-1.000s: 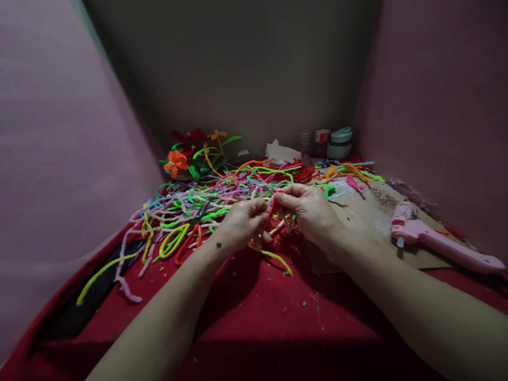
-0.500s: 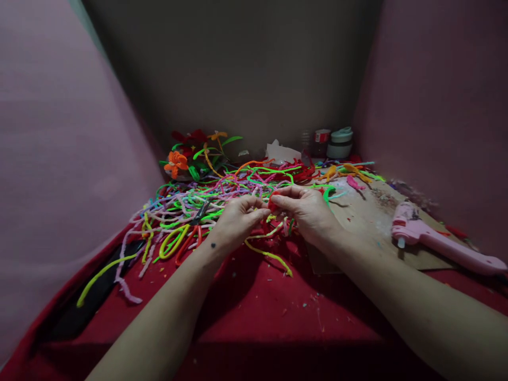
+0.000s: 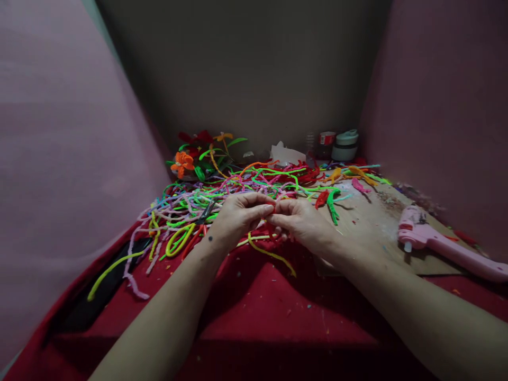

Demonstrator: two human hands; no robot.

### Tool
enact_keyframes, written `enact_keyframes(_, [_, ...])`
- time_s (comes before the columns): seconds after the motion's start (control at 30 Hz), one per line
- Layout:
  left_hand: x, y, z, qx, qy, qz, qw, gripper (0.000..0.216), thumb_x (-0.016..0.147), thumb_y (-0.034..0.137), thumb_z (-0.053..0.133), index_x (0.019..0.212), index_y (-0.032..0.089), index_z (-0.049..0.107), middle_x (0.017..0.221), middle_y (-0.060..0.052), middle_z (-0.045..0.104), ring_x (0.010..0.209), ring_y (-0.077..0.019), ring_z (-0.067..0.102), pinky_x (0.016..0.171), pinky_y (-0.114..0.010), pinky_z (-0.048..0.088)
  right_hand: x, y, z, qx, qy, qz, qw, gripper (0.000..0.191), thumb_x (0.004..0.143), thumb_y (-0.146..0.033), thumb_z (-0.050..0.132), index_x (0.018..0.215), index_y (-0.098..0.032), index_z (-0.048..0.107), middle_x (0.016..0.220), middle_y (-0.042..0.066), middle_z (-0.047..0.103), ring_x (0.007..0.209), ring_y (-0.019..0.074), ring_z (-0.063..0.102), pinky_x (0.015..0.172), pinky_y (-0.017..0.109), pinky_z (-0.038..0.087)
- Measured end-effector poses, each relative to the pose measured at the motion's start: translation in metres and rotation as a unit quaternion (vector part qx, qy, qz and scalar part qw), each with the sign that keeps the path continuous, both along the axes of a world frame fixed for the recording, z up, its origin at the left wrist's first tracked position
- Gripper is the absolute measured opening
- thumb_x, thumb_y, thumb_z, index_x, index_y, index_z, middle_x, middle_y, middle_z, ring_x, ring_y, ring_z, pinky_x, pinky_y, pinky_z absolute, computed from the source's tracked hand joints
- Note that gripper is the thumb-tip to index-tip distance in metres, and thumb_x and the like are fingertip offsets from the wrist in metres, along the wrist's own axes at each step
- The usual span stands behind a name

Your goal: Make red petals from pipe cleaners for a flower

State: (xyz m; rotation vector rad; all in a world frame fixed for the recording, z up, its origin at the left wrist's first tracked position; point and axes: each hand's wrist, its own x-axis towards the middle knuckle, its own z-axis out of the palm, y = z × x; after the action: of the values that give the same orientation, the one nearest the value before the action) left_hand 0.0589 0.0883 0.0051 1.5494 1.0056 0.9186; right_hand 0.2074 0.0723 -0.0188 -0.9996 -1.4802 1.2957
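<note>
My left hand (image 3: pixel 237 216) and my right hand (image 3: pixel 300 222) meet at the middle of the table, fingertips pinched together on a small red pipe cleaner piece (image 3: pixel 271 203). Most of that piece is hidden by my fingers. Just behind my hands lies a big tangled heap of coloured pipe cleaners (image 3: pixel 206 198) in green, pink, yellow and lilac. A yellow pipe cleaner (image 3: pixel 273 255) curves on the red cloth below my hands.
A pink glue gun (image 3: pixel 440 241) lies on a cardboard sheet (image 3: pixel 373 227) at the right. Finished pipe-cleaner flowers (image 3: pixel 194 153) stand at the back left, small jars (image 3: pixel 339 144) at the back right. A red cloth (image 3: pixel 257 312) covers the table; walls close in on three sides.
My hands have drawn closer together and the red piece is now bunched small between the fingertips. The view has shifted slightly, so everything sits a little lower and to the right.
</note>
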Motion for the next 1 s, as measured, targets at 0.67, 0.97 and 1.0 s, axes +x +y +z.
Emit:
enact_keyframes(0.67, [-0.0026, 0.0027, 0.0026, 0.198, 0.159, -0.019, 0.967, 0.013, 0.075, 0.021, 0.051, 0.078, 0.015, 0.062, 0.065, 0.002, 0.054, 0.06, -0.0092, 0.046, 0.056, -0.019, 0.037, 0.0, 0.0, -0.0003, 0.031, -0.09, 0.018, 0.995, 0.023, 0.074, -0.025, 0.051, 0.053, -0.016, 0.051, 0.042, -0.003, 0.05, 0.038, 0.0068, 0.039, 0.04, 0.021, 0.024])
enact_keyframes(0.97, [-0.0044, 0.0009, 0.0056, 0.265, 0.222, -0.001, 0.938, 0.009, 0.073, 0.019, 0.055, 0.069, 0.016, 0.063, 0.065, -0.001, 0.06, 0.063, -0.011, 0.052, 0.058, -0.02, 0.039, -0.0008, -0.004, 0.0031, 0.007, -0.061, 0.022, 0.998, 0.023, 0.071, -0.02, 0.052, 0.049, -0.016, 0.049, 0.04, -0.004, 0.047, 0.037, 0.006, 0.038, 0.041, 0.02, 0.028])
enact_keyframes(1.0, [-0.0038, 0.0009, 0.0051, 0.231, 0.194, 0.007, 0.953, 0.008, 0.073, 0.021, 0.057, 0.072, 0.015, 0.063, 0.065, -0.001, 0.06, 0.06, -0.0103, 0.051, 0.055, -0.019, 0.038, -0.0005, -0.0037, 0.0027, 0.009, -0.049, 0.024, 0.998, 0.023, 0.071, -0.022, 0.052, 0.049, -0.016, 0.049, 0.041, -0.003, 0.047, 0.038, 0.0062, 0.039, 0.042, 0.021, 0.029])
